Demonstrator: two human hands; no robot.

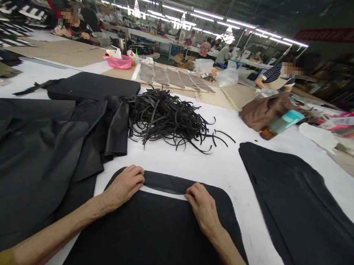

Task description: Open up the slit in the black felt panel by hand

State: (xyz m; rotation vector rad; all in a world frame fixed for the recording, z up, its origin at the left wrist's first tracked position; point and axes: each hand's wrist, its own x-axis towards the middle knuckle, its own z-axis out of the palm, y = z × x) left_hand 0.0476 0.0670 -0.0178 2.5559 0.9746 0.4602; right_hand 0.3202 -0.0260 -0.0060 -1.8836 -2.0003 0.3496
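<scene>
Pinching a narrow, matte black strip between clamped fingers of left hand and right hand, at the far end of a flat, round-cornered black panel, toward the near edge of the white-covered bench. Seemingly straightening that strip; calls for even tension.

a mustard-yellow sleeve ends at the left forearm

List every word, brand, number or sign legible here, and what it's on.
No text is legible.
Red banner, upper right: pale characters, too blurred to read.
Bottle with a turquoise cap: no readable marking.
Black material at the left hand and right hand: no lettering visible.
</scene>
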